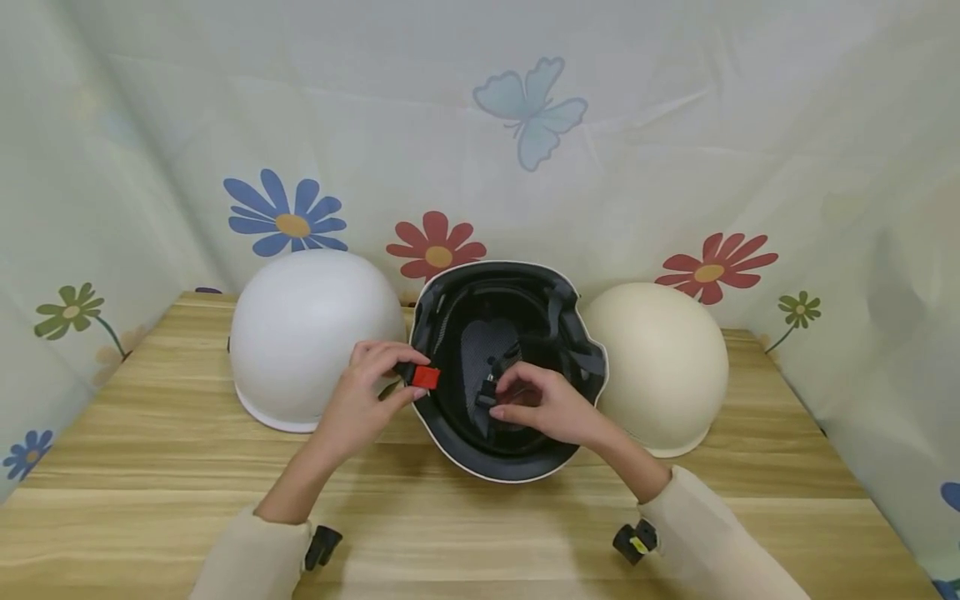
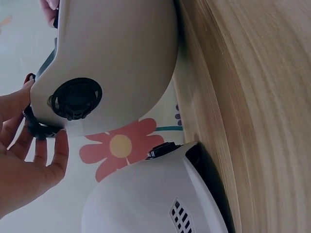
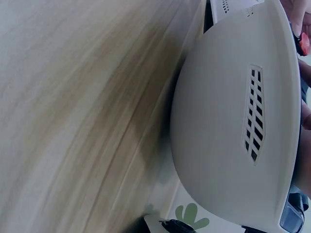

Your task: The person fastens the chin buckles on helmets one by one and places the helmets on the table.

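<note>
An upturned cream helmet [image 1: 517, 473] with black lining lies on the table, its inside facing up; the left wrist view shows its outer shell [image 2: 121, 53] with a round black side fitting [image 2: 77, 98]. My left hand [image 1: 363, 400] holds the red buckle [image 1: 426, 377] of a chin strap between thumb and fingers, over the helmet's left rim. Above the lining, my right hand [image 1: 551, 406] pinches the black buckle piece [image 1: 487, 393] of the strap's other end. The two buckle parts are apart. In the right wrist view, the helmet's shell [image 3: 218, 121] hides most of my right hand.
A white helmet [image 1: 315, 333] stands dome up on the left, close to the upturned one. Another cream helmet [image 1: 660, 367] sits dome up on the right. Behind the wooden table [image 1: 480, 533] hangs a curtain [image 1: 637, 192] printed with flowers and a butterfly.
</note>
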Demonstrator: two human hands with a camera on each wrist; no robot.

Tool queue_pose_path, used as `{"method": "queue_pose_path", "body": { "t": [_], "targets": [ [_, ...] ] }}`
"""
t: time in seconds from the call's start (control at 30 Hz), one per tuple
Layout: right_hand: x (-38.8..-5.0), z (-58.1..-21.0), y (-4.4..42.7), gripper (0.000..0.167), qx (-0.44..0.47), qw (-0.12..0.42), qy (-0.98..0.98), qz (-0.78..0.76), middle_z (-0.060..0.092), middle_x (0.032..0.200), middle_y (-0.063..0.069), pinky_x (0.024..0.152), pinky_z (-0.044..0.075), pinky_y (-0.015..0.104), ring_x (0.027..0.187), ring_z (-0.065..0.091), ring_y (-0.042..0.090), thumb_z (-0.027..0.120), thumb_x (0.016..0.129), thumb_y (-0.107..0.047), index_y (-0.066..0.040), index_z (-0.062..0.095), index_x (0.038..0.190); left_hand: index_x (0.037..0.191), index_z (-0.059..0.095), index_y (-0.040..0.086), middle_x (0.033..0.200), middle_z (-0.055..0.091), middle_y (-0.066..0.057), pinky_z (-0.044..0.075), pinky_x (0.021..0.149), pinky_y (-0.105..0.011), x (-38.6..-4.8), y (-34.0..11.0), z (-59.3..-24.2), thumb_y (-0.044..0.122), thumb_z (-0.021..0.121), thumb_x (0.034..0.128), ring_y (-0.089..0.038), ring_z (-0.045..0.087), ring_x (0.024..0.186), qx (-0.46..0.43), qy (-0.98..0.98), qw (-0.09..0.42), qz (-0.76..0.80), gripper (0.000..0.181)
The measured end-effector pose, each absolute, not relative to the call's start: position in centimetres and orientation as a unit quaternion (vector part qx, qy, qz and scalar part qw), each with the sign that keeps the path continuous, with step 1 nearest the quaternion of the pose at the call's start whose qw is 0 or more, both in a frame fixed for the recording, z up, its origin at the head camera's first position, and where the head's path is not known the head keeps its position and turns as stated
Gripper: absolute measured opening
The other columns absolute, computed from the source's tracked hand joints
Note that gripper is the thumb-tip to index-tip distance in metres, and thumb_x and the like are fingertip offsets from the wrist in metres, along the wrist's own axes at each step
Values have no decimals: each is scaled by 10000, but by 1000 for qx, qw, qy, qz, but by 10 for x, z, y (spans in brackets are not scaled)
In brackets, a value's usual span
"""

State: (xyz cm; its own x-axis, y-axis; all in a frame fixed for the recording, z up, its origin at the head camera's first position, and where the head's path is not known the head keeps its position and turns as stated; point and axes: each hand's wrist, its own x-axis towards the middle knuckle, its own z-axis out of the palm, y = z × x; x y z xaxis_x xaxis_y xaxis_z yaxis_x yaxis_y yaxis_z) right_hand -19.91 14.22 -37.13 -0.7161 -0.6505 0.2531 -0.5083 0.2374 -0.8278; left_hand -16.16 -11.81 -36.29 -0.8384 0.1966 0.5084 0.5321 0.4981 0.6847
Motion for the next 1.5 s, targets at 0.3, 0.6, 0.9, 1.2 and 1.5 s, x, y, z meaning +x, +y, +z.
{"method": "queue_pose_path", "body": {
  "t": [0.3, 0.6, 0.9, 1.2, 1.5],
  "targets": [
    [-195, -362, 145, 190, -365, 41, 786, -498, 568, 912, 90, 721, 500, 260, 777, 566, 175, 723, 763, -24, -12, 575, 882, 1019, 638, 79, 1085, 582, -78, 466, 797, -438, -163, -119, -364, 32, 746, 733, -222, 369, 1030, -214, -844, 186, -456, 310],
    [-192, -356, 150, 157, -375, 10, 780, -501, 584, 928, 88, 717, 503, 271, 794, 572, 173, 711, 775, -21, -12, 610, 896, 1023, 629, 73, 1050, 594, -65, 461, 784, -396, -163, -121, -364, 28, 745, 733, -218, 369, 1022, -203, -849, 183, -452, 316],
    [-191, -351, 159, 187, -376, -27, 782, -497, 575, 922, 98, 730, 511, 289, 819, 578, 187, 691, 778, 24, -3, 617, 948, 1038, 622, 64, 1057, 597, -69, 455, 783, -414, -163, -120, -366, 38, 739, 744, -224, 373, 1023, -192, -855, 187, -443, 317],
    [-189, -346, 173, 168, -351, -34, 794, -494, 564, 925, 77, 722, 490, 263, 817, 548, 171, 672, 802, 7, -19, 611, 956, 1036, 624, 54, 1038, 598, -80, 458, 779, -408, -161, -119, -366, 38, 735, 749, -237, 369, 1025, -184, -858, 202, -435, 308],
    [-184, -340, 179, 111, -337, -48, 803, -489, 535, 882, 78, 708, 463, 230, 794, 514, 150, 667, 804, 14, -30, 589, 869, 1016, 637, 63, 1044, 604, -77, 428, 779, -425, -160, -113, -366, 35, 753, 727, -254, 372, 1031, -192, -857, 220, -424, 313]
  ]
}}
